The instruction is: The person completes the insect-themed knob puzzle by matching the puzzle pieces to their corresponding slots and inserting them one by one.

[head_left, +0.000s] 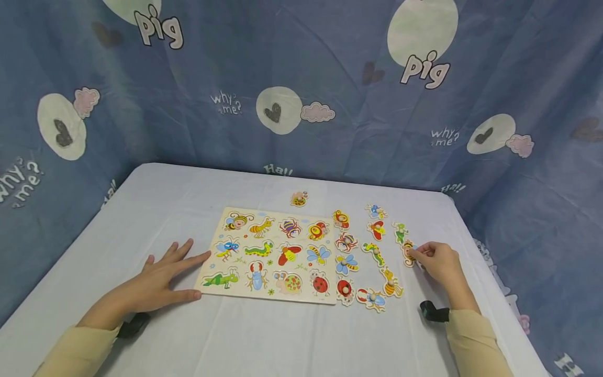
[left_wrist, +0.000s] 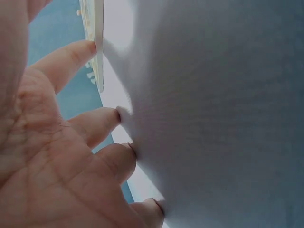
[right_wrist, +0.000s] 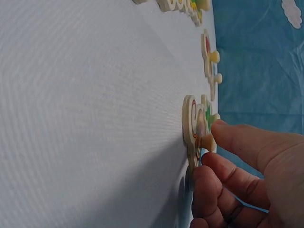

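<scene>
A wooden insect puzzle board lies flat on the white table, showing printed bugs in several outlined places. My left hand rests at its left edge with fingers spread, the index fingertip and thumb right at the board's side; in the left wrist view, one finger meets the board's edge. To the right, my right hand pinches the knob of a bee puzzle piece between thumb and index finger. Seen from the right wrist, that bee piece stands out edge-on, close over the tabletop.
Right of the board lie several knobbed pieces, among them a ladybug, a stag beetle, a caterpillar and a grasshopper just beyond the bee. A snail piece sits behind the board. Blue printed cloth hangs around the table.
</scene>
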The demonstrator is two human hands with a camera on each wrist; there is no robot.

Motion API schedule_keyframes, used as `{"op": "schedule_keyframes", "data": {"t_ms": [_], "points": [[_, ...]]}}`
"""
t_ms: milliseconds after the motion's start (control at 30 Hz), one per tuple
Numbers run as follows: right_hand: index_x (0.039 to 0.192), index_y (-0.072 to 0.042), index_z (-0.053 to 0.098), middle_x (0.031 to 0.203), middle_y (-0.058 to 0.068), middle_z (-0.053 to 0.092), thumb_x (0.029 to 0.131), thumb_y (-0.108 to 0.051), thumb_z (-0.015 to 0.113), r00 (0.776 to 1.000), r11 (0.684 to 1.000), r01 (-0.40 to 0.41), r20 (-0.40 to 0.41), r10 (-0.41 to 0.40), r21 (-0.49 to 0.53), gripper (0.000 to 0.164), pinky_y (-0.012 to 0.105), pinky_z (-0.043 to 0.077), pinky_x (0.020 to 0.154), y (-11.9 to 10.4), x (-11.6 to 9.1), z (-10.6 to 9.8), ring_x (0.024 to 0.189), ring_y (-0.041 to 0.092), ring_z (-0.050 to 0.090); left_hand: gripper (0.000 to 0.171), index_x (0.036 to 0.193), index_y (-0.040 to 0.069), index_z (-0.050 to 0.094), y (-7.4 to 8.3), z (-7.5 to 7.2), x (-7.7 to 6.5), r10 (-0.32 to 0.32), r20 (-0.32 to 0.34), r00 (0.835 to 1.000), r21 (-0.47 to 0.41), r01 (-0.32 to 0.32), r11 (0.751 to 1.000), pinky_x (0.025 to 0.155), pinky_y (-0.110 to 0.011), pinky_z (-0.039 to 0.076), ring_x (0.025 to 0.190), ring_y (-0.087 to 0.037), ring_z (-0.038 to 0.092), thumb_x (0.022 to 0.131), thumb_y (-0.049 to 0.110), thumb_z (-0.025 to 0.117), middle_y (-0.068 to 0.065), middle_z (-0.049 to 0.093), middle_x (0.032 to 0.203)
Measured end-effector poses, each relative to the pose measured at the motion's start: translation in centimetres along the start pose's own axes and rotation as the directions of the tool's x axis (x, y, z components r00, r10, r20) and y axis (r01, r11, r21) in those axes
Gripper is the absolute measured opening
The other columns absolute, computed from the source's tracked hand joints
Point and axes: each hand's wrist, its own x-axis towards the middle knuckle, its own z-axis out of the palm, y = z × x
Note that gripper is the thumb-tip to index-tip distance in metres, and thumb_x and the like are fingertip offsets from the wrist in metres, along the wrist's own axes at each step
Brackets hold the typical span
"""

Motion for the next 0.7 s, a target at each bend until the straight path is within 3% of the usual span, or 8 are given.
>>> {"op": "schedule_keyframes", "data": {"t_ms": [700], "points": [[0.096,0.002,0.074,0.074,0.004,0.064,0.098,-0.031,0.078,0.998,0.998,-0.054,-0.041,0.053,-0.016,0.034,0.032,0.040,0.062,-0.43,0.71,0.51,0.073,0.021,0.055,0.089,0.161,0.027,0.051,0.01,-0.12,0.04,-0.015,-0.002,1.000,-0.045,0.014,0.999,0.110,-0.095,0.000,0.159,-0.066,0.007,0.084,0.059,0.084,-0.031,0.018,0.176]]}}
